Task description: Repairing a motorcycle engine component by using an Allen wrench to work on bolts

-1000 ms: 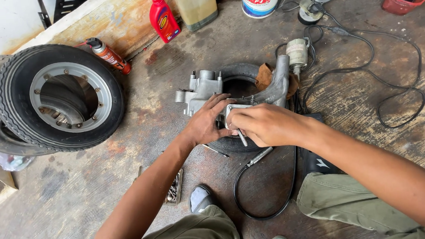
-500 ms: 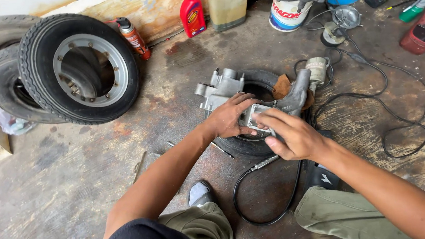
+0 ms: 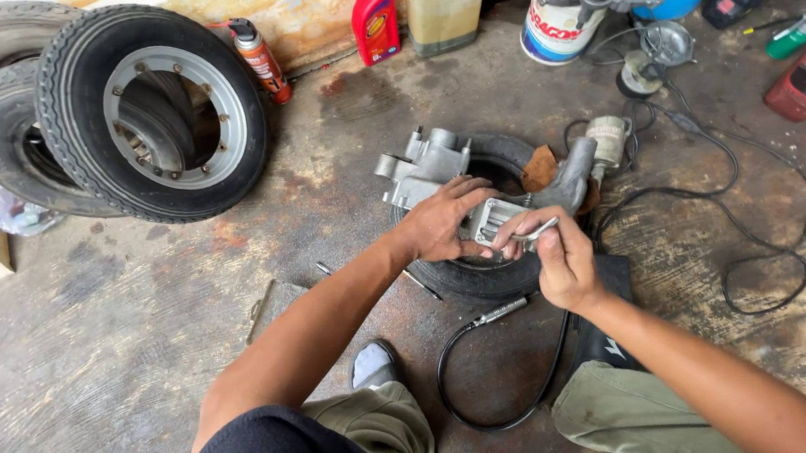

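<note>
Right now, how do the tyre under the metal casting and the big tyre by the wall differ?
The tyre under the casting lies flat on the floor; the big tyre leans upright against others.
The flat tyre bears the grey metal casting, with no rim visible; the big tyre has a silver rim.
The flat one looks smaller.
Both are black rubber.

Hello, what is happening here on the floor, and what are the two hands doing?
A person sits on a concrete floor and works on a grey metal engine part that rests on a small black tyre. The left hand presses down on the part. The right hand holds a small metal tool against its flat cover. A black cable lies in front of the knees, and two larger tyres lean near the wall.
</note>
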